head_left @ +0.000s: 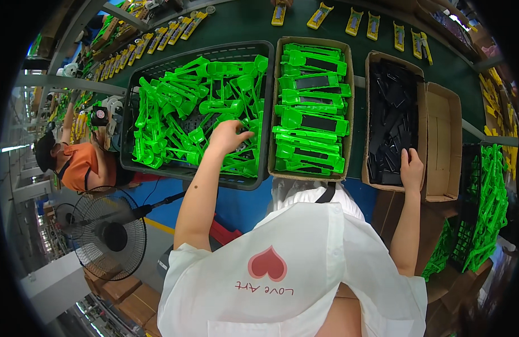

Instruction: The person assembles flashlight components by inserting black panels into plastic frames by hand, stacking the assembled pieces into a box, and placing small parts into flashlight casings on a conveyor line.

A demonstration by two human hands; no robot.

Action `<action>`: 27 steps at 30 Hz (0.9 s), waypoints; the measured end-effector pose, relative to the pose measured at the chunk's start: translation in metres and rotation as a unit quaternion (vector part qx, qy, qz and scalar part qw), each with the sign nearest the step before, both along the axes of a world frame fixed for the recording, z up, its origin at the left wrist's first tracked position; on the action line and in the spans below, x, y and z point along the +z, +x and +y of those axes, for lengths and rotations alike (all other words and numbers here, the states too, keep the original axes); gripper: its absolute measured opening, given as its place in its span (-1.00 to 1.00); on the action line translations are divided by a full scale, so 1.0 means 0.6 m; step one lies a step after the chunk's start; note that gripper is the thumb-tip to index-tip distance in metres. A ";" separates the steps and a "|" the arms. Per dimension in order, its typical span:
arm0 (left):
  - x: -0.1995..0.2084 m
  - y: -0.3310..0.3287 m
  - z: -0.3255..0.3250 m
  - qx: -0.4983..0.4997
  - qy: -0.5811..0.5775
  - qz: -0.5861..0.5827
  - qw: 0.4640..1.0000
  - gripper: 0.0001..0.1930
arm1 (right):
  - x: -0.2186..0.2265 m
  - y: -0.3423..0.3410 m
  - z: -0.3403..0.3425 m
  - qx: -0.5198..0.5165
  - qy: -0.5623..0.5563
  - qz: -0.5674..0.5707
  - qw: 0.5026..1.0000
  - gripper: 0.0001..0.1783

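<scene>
My left hand (228, 136) hovers low over a black plastic crate (200, 53), its thumb held apart from the fingers and nothing visible between them. Loose bright green plastic parts (172, 92) with rounded ends and long arms fill that crate. At the near right edge of a cardboard box, my right hand (411, 168) has its fingers curled down against thin flat black plates (391, 121). Whether a plate is pinched there is hidden. Between the hands, a second cardboard box (349, 109) holds green parts (315, 101) in stacked rows, several showing a black panel.
An empty-looking cardboard box (443, 135) adjoins the plate box. Yellow units (355, 21) line the dark green bench (329, 25). At lower left stands a fan (110, 236); beyond it is a person in orange (79, 163). More green parts (487, 208) are at right.
</scene>
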State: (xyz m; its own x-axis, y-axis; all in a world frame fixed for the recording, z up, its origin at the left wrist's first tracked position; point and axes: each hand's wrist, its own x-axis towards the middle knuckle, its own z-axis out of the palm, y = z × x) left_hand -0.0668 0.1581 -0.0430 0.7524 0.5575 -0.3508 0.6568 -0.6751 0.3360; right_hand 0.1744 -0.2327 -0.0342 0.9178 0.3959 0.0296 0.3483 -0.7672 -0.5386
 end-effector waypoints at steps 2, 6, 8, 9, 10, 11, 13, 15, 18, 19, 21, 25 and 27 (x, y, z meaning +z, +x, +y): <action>-0.043 0.008 -0.009 -0.054 -0.032 -0.085 0.994 -0.69 | -0.017 0.002 0.001 0.022 0.020 0.004 1.000 -0.74; 0.007 -0.013 0.015 0.046 0.049 -0.346 0.936 -0.80 | -0.021 -0.001 0.001 0.018 0.033 0.030 0.999 -0.74; 0.077 -0.035 0.014 0.147 -0.212 -0.507 0.822 -0.83 | -0.020 -0.007 0.000 -0.026 0.076 0.092 0.993 -0.72; 0.100 -0.048 0.016 0.126 -0.254 -0.544 0.790 -0.83 | -0.018 -0.010 0.003 -0.045 0.106 0.117 0.986 -0.72; 0.105 -0.054 0.018 0.093 -0.288 -0.557 0.774 -0.84 | -0.016 -0.013 0.006 -0.046 0.147 0.129 0.980 -0.74; 0.109 -0.058 0.013 0.060 -0.321 -0.569 0.754 -0.84 | -0.016 -0.014 0.010 -0.040 0.149 0.130 0.980 -0.74; 0.111 -0.060 0.002 0.060 -0.388 -0.565 0.725 -0.84 | -0.015 -0.015 0.018 -0.024 0.197 0.162 0.967 -0.76; 0.113 -0.055 -0.015 0.053 -0.445 -0.549 0.705 -0.81 | -0.007 -0.019 0.032 -0.005 0.203 0.176 0.963 -0.80; 0.095 -0.035 -0.039 0.036 -0.481 -0.559 0.675 -0.79 | 0.001 -0.027 0.054 0.063 0.273 0.203 0.938 -0.87; 0.088 -0.030 -0.046 0.035 -0.489 -0.557 0.671 -0.80 | 0.004 -0.028 0.060 0.103 0.278 0.187 0.937 -0.89; 0.078 -0.021 -0.061 0.027 -0.498 -0.554 0.667 -0.83 | 0.030 -0.041 0.075 0.143 0.309 0.231 0.912 -0.93; 0.063 0.010 -0.099 0.211 -0.531 -0.609 0.549 -0.95 | 0.085 -0.080 0.119 0.113 0.384 0.361 0.842 -0.79; 0.057 0.022 -0.115 0.374 -0.577 -0.586 0.429 -0.97 | 0.085 -0.086 0.131 0.094 0.369 0.414 0.827 -0.83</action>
State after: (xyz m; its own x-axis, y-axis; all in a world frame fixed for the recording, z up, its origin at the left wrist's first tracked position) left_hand -0.0537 0.0890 -0.0089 0.5512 0.7608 -0.3425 -0.5322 0.6367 0.5580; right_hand 0.1230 -0.1542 0.0167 0.6689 0.6880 -0.2814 -0.2993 -0.0973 -0.9492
